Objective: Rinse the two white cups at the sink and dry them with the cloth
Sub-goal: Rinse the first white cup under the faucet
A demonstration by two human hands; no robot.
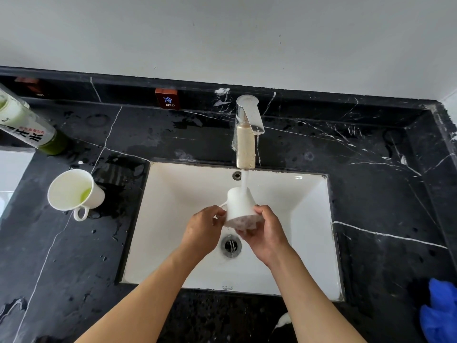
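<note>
Over the white sink [309,219], under the faucet's [247,125] running stream, both hands grip one white cup [238,204] — left hand [202,230] pinching its handle, right hand [265,233] curled round the rim. The second cup [74,190] (greenish residue inside) stands left of the sink; the blue cloth [441,315] lies to its right.

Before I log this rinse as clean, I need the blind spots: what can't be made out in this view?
- Inside of the held cup: its mouth faces down toward the hands, blurred by running water.
- Right hand fingertips: hidden under the cup's rim.
- Blue cloth: cut off by the right edge.
- Bottle: top cut off by the left edge, label only partly readable.
- Second cup: greenish residue inside, amount unclear.
</note>
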